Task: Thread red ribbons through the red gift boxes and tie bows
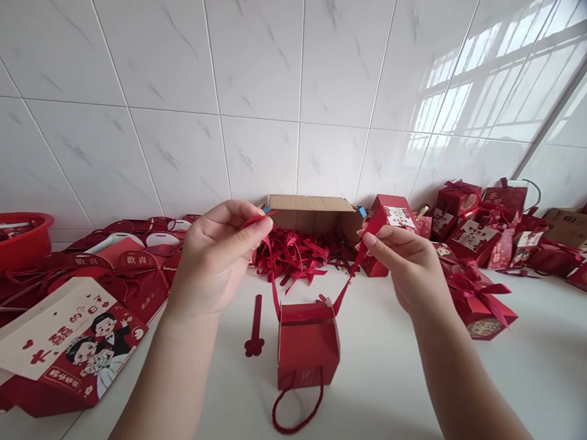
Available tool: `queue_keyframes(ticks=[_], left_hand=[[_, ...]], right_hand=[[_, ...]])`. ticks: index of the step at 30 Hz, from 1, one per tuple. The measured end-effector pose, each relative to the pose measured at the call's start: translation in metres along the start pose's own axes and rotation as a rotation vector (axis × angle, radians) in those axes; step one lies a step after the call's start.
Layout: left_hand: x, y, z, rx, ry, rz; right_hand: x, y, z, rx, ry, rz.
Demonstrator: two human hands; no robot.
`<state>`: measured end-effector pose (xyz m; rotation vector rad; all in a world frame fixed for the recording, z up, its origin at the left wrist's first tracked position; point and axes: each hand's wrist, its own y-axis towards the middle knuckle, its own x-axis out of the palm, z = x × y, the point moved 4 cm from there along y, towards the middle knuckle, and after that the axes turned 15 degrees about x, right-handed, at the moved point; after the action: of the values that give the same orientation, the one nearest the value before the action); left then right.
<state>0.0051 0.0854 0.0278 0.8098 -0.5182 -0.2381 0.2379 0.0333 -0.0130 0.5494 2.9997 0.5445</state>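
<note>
A small red box [307,348] stands on the white table in front of me, its corded handle [299,430] looped toward me. A red ribbon [344,296] runs across the box's top, and both its ends rise from the sides. My left hand [222,254] pinches one end above and left of the box. The other end is pinched in my right hand [401,258], above and right of it. Left of the box lies a flat dark red strip [255,327] with a flower-shaped end.
Behind the box, a cardboard carton [312,203] spills red ribbons [295,255]. Red gift boxes [472,239] crowd the right side. At left are a box with a cartoon couple [98,345], more red packaging [131,261] and a red basin [37,242]. A tiled wall [259,67] rises behind.
</note>
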Motion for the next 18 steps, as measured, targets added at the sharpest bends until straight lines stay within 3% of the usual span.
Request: queue_keyframes(ticks=[11, 18], left_hand=[[-0.010, 0.002, -0.005, -0.037, 0.070, 0.028], [-0.011, 0.003, -0.006, -0.071, 0.102, -0.010]], right_hand=[[0.007, -0.004, -0.014, 0.053, -0.147, -0.002], [0.009, -0.004, -0.022, -0.012, -0.138, -0.002]])
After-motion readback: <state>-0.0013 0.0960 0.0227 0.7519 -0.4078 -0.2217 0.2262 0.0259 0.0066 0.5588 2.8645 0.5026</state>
